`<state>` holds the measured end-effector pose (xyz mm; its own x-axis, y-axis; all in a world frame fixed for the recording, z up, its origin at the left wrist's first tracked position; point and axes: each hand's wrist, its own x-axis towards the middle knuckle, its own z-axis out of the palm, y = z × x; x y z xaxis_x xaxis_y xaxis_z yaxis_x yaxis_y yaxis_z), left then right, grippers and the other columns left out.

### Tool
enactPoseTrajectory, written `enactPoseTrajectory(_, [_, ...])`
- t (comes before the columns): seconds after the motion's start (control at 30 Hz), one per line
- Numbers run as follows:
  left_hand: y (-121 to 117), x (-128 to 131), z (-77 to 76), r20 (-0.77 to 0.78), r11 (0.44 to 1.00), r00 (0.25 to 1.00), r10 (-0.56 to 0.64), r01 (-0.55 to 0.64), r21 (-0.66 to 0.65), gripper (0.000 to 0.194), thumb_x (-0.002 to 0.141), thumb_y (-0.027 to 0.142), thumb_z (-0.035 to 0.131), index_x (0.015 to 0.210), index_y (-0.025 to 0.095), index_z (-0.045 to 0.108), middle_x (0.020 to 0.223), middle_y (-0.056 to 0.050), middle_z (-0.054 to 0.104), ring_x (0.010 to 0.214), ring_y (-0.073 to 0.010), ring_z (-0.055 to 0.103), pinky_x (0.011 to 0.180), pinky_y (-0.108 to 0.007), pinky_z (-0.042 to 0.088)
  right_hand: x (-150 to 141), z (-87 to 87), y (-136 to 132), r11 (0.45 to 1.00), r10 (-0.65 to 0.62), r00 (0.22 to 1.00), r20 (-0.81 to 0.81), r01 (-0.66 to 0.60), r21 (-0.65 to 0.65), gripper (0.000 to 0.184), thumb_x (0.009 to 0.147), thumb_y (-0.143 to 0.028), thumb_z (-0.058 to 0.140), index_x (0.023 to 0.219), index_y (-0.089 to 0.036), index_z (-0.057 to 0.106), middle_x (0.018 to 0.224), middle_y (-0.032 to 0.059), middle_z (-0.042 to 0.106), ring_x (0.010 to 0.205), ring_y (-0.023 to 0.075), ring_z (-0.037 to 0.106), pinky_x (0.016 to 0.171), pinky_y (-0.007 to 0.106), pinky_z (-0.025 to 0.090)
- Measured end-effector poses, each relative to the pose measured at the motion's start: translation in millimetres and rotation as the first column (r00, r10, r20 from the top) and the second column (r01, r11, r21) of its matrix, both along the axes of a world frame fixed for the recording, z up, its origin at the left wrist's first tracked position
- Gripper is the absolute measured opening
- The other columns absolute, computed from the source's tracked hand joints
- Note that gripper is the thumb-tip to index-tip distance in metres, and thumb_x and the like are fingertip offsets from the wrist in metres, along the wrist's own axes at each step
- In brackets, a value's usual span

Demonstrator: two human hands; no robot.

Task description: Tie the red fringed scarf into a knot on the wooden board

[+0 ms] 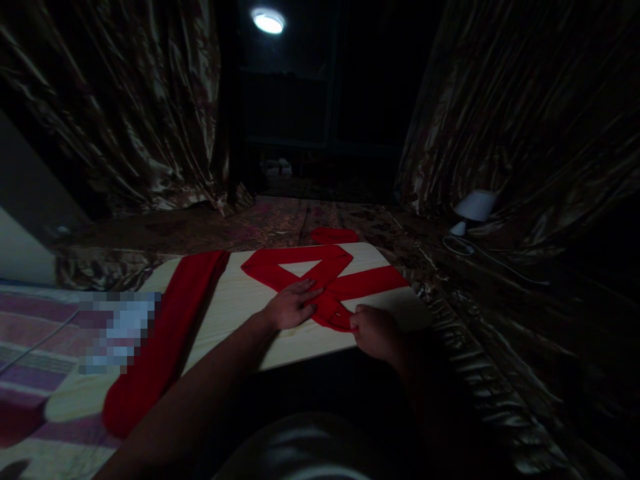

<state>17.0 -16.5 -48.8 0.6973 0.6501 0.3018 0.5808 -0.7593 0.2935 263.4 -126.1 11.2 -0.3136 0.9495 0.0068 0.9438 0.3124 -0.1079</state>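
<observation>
A long red cloth strip (320,257) lies folded across itself on a pale wooden board (225,320), making a triangular loop with bare wood inside it. My left hand (294,305) rests on the strip where its layers cross, fingers stretched out. At the near side my right hand (373,330) is closed, its thumb and finger pinching the edge of the red cloth strip. One length of the strip runs to the board's right edge. On the left, a wide red cloth band (170,327) lies across the board and hangs over its near edge.
Behind the board, a round red piece (335,235) lies on a patterned cover. A white lamp (473,207) with a cord stands to the right. Striped fabric (40,333) spreads at left, partly under a blurred patch. Heavy curtains (165,100) hang around; the light is dim.
</observation>
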Motion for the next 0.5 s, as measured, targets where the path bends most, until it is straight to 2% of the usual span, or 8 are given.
enactPoseTrajectory(0.1, [0, 0, 0.3, -0.003, 1.000, 1.000, 0.003, -0.003, -0.012, 0.054, 0.095, 0.039, 0.049, 0.145, 0.020, 0.051, 0.154, -0.011, 0.043, 0.144, -0.0275, 0.037, 0.120, -0.045, 0.030, -2, 1.2, 3, 0.999, -0.015, 0.997, -0.081, 0.018, 0.044, 0.023, 0.083, -0.010, 0.051, 0.086, -0.021, 0.072, 0.091, 0.0045, 0.067, 0.080, 0.0155, 0.059, 0.071, 0.026, 0.036])
enactPoseTrajectory(0.17, [0, 0, 0.5, -0.004, 1.000, 1.000, 0.004, -0.004, -0.016, 0.054, 0.095, 0.039, 0.049, 0.145, 0.020, 0.051, 0.154, -0.012, 0.042, 0.144, -0.0280, 0.037, 0.120, -0.046, 0.030, -10, 0.0, 4, 0.996, 0.030, 0.986, -0.165, -0.015, 0.090, 0.027, 0.087, -0.011, 0.048, 0.094, -0.021, 0.072, 0.096, 0.0042, 0.068, 0.085, 0.0151, 0.060, 0.076, 0.025, 0.037])
enactPoseTrajectory(0.27, [0, 0, 0.1, 0.000, 1.000, 1.000, -0.001, 0.001, -0.010, 0.054, 0.095, 0.039, 0.049, 0.146, 0.021, 0.050, 0.154, -0.013, 0.041, 0.144, -0.0285, 0.036, 0.119, -0.047, 0.031, -22, -3.3, 1, 0.989, 0.130, 0.966, -0.222, -0.110, 0.100, 0.017, 0.087, -0.020, 0.056, 0.094, -0.021, 0.072, 0.095, 0.0038, 0.069, 0.086, 0.0151, 0.059, 0.076, 0.025, 0.037])
enactPoseTrajectory(0.33, [0, 0, -0.6, 0.002, 1.000, 1.000, -0.008, 0.008, -0.001, 0.054, 0.095, 0.039, 0.048, 0.146, 0.020, 0.050, 0.154, -0.014, 0.040, 0.144, -0.0286, 0.036, 0.119, -0.047, 0.031, -24, -4.9, -2, 0.989, 0.146, 0.966, -0.215, -0.139, 0.045, 0.011, 0.084, -0.028, 0.063, 0.082, -0.021, 0.070, 0.084, 0.0021, 0.068, 0.075, 0.0143, 0.057, 0.067, 0.025, 0.034])
enactPoseTrajectory(0.43, [1, 0, -1.6, 0.009, 1.000, 1.000, -0.009, 0.009, 0.007, 0.054, 0.095, 0.040, 0.048, 0.146, 0.021, 0.050, 0.154, -0.014, 0.041, 0.144, -0.0284, 0.037, 0.119, -0.047, 0.031, -17, -4.3, -2, 0.981, 0.138, 0.963, -0.230, -0.164, -0.101, 0.024, 0.082, -0.040, 0.067, 0.068, -0.020, 0.066, 0.063, -0.0019, 0.062, 0.057, 0.0112, 0.048, 0.055, 0.026, 0.026])
enactPoseTrajectory(0.5, [1, 1, -2.0, 0.013, 1.000, 1.000, 0.000, 0.000, 0.007, 0.054, 0.095, 0.041, 0.048, 0.145, 0.022, 0.051, 0.153, -0.014, 0.042, 0.144, -0.0287, 0.037, 0.119, -0.048, 0.031, -9, -2.7, 1, 0.981, 0.092, 0.958, -0.273, -0.134, -0.139, 0.025, 0.083, -0.041, 0.066, 0.069, -0.020, 0.067, 0.061, -0.0027, 0.062, 0.054, 0.0102, 0.047, 0.053, 0.025, 0.025])
